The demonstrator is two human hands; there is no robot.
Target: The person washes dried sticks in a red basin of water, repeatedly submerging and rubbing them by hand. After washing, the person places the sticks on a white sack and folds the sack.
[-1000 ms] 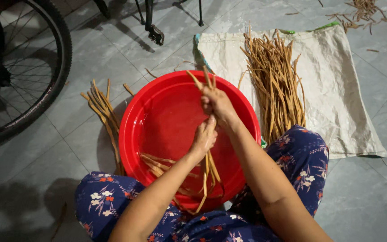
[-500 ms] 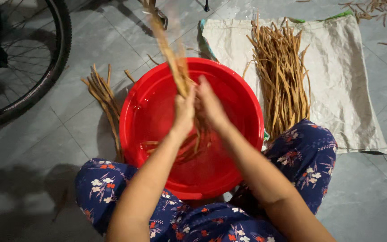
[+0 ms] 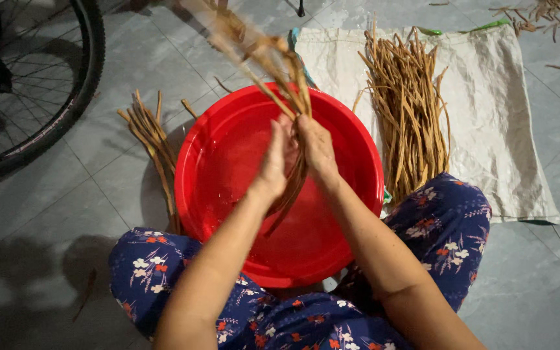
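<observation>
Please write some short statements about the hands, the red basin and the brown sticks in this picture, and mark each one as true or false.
1. Both hands, left hand and right hand, grip one bundle of brown sticks above the red basin. True.
2. The basin stands on a wooden table. False: it stands on the grey tiled floor.
3. A larger pile of sticks lies on a white sack beside the basin. True.
4. A bicycle wheel stands on the sack. False: it stands on the floor, on the other side of the basin.
5. The person wears plain black trousers. False: blue flowered trousers.
</observation>
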